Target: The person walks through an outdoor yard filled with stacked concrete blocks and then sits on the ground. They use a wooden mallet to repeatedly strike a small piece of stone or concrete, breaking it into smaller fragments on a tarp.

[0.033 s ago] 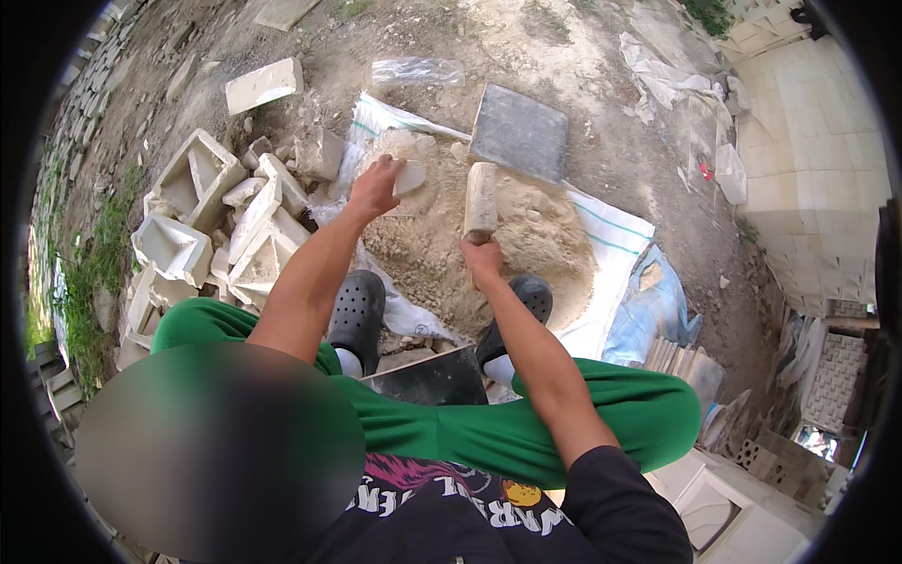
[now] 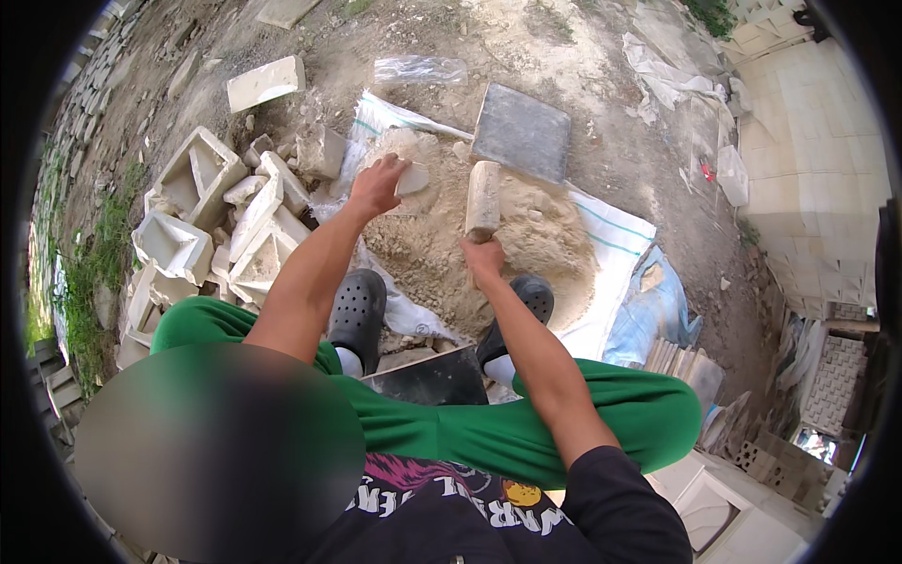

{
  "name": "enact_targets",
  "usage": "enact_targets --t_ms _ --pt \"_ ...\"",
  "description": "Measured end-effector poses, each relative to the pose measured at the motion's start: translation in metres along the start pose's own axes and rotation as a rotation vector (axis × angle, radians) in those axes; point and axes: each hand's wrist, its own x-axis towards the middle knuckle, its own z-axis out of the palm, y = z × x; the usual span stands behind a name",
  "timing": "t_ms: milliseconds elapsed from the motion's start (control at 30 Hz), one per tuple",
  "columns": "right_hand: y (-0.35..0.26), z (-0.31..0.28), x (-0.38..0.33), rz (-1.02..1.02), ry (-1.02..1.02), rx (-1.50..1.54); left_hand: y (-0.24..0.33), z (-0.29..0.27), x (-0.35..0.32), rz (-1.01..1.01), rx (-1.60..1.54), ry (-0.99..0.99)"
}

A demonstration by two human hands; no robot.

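Note:
My left hand [image 2: 379, 185] is at the left side of a flat pale chunk [image 2: 413, 179], its fingers over the upper edge and its thumb lower down. The chunk looks like stone or plaster and lies on a heap of sandy rubble and powder [image 2: 545, 226]. My right hand [image 2: 484, 261] is closed round the short handle of a mallet. The thick, dusty, pale mallet head [image 2: 483, 197] points away from me over the heap. Under the rubble lies a white woven sack [image 2: 615, 230] with blue-green stripes.
A dark square slab [image 2: 521, 132] lies at the heap's far edge. Broken hollow pale moulds [image 2: 197, 179] are piled on the left. My dark clogs [image 2: 357, 305] flank the near rubble, with a black board [image 2: 427, 381] between my legs. Blue sheeting [image 2: 648, 305] lies right.

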Motion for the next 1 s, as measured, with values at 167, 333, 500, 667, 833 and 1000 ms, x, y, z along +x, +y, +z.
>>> enact_targets --t_ms 167,333,500,667,833,1000 --pt "-0.014 0.0 0.002 -0.122 0.059 0.068 0.021 -0.012 -0.001 -0.047 0.042 0.026" --pt "-0.028 -0.001 -0.008 -0.243 -0.064 0.152 0.004 0.0 0.005 -0.048 -0.042 0.031" --pt "-0.063 -0.002 -0.021 -0.379 -0.051 0.14 0.002 0.001 -0.004 -0.113 -0.083 0.151" --pt "-0.089 -0.005 -0.031 -0.451 -0.065 0.055 -0.005 0.011 -0.005 -0.13 -0.226 0.279" --pt "-0.09 0.004 -0.02 -0.389 -0.101 -0.052 -0.007 0.018 -0.009 -0.108 -0.198 0.286" --pt "-0.098 -0.004 -0.023 -0.479 0.032 0.041 -0.005 0.008 -0.008 -0.116 -0.157 0.221"
